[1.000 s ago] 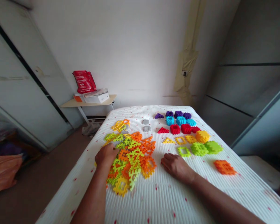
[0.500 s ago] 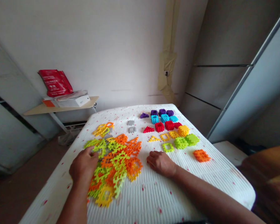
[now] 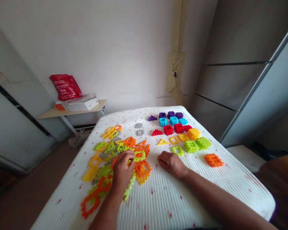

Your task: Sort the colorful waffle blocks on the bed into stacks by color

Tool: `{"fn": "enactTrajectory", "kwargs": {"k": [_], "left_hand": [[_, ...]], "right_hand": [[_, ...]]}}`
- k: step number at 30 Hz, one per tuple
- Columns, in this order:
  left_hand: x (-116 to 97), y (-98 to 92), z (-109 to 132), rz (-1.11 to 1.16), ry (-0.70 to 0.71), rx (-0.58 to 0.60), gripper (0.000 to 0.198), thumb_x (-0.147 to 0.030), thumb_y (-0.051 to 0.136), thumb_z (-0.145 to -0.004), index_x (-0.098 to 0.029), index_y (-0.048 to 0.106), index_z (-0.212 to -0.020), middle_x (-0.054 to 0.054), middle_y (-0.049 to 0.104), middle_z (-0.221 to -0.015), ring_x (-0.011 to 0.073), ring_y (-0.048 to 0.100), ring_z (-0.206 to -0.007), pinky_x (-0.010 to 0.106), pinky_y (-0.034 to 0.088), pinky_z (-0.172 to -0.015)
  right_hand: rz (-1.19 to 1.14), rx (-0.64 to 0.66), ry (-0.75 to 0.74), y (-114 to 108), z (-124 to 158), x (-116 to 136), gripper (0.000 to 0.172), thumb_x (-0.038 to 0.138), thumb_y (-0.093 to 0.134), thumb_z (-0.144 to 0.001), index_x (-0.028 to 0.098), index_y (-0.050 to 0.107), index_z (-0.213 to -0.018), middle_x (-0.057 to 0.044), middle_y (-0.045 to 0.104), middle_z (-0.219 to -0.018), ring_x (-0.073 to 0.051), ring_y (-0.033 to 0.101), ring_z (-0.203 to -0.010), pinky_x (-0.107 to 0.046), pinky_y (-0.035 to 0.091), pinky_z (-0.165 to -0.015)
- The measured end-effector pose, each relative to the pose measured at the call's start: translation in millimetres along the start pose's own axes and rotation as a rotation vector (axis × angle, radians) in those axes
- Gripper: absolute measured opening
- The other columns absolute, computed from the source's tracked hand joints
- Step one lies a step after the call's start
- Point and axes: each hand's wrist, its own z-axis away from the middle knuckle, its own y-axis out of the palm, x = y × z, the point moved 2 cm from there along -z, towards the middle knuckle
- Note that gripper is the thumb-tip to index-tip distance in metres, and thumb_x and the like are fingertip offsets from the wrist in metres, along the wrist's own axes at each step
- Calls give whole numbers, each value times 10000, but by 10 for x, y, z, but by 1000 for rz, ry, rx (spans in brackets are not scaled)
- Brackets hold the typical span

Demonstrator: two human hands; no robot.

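Note:
My left hand (image 3: 123, 168) is over a loose heap of orange, green and yellow lattice pieces (image 3: 105, 166) on a white ribbed cover (image 3: 172, 204). Its fingers pinch a green square frame piece (image 3: 139, 156) lifted at the heap's right side. My right hand (image 3: 172, 164) rests knuckles up on the cover beside the heap, fingers curled under, nothing visible in it. Just beyond it lies a green square frame (image 3: 178, 150), then sorted rows: green stacks (image 3: 196, 145), yellow pieces (image 3: 182, 138), red pieces (image 3: 174, 129), cyan pieces (image 3: 172, 121), purple pieces (image 3: 169, 115). An orange stack (image 3: 213, 160) sits apart at the right.
Two grey pieces (image 3: 139, 128) lie at the far middle. A small side table (image 3: 69, 111) with a red bag (image 3: 65, 86) and a white box stands against the back wall. Grey cabinet panels (image 3: 259, 105) run along the right. The cover's edges drop off at left and right.
My left hand moved from the heap's left side to its right and picked up a green square frame. The heap spread out toward the near left. My right hand stayed put.

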Motion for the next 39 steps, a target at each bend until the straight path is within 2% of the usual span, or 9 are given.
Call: {"fn": "enactTrajectory", "kwargs": {"k": [5,10,14,18,22,25,29,35,39], "left_hand": [[-104,86,80,-12,88,76,202,-22,465,-731,-205,547,-757,32,653,-874,138,632,-866,267,508,-796],[-144,142,107,-48,123,109,198,-28,460,-754,-208,544,-762,41,626,-885,146,620,-872,275,505,-810],[-227,165,119,-86,150,135,203,-23,471,-745,-204,559,-769,52,620,-898,160,611,-877,290,505,-813],[-280,190,139,-75,168,172,203,-27,473,-756,-202,570,-787,54,620,-915,166,607,-896,299,508,-816],[-281,231,172,-69,186,190,165,-60,496,-781,-201,581,-793,62,614,-949,174,604,-909,314,510,-817],[-292,261,195,-37,192,198,149,-78,500,-795,-202,582,-810,66,603,-950,170,605,-900,307,516,-811],[-329,283,209,12,197,218,169,-67,477,-805,-203,573,-838,62,597,-920,171,605,-905,305,521,-812],[-360,287,207,44,190,241,127,-109,477,-844,-196,567,-825,57,593,-893,156,607,-888,290,521,-817],[-358,291,211,19,215,211,155,-88,463,-842,-195,575,-826,57,600,-889,160,609,-891,296,524,-824]], "right_hand": [[-261,-136,97,-60,22,-10,140,243,491,-847,170,608,-875,-58,633,-803,-142,581,-700,-254,450,-649],[-542,-82,260,-62,15,156,192,333,522,-842,175,586,-931,-24,626,-750,-123,556,-625,-234,442,-582],[-609,-67,275,-29,-5,264,179,335,520,-835,176,574,-897,-8,601,-748,-119,531,-647,-237,434,-611],[-704,-44,310,74,-7,214,158,309,571,-782,177,575,-868,4,586,-751,-115,513,-658,-242,425,-626],[-898,-20,400,161,2,124,237,392,578,-780,170,579,-862,16,557,-690,-108,495,-605,-240,411,-574],[-863,-9,395,146,6,124,271,404,590,-780,164,598,-906,4,578,-727,-115,511,-634,-240,415,-582],[-737,39,367,119,15,159,381,346,689,-697,165,598,-1020,13,590,-735,-114,511,-630,-230,413,-572],[-634,-28,361,90,1,146,241,265,611,-735,158,604,-951,18,578,-715,-98,486,-604,-218,396,-560],[-641,39,384,39,-11,183,311,293,650,-707,153,605,-981,17,584,-727,-106,500,-619,-220,394,-561]]}}
